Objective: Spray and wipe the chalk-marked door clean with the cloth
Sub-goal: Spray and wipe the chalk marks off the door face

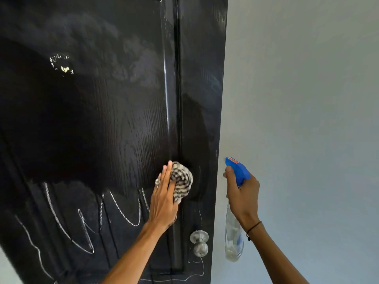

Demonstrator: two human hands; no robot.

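Our left hand [164, 199] pressing the striped cloth [182, 181] on the black door [92, 119] mid-frame, fingers straight, our right hand [243, 193] wrapped around the spray bottle [233, 238] at right, chalk lines [61, 218] lower left, partly cut off, knob [200, 242] below.

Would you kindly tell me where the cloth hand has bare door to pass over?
Free: the wet dark panel above the cloth. Crowded: chalk scribbles below the left hand, and the knob lower right.
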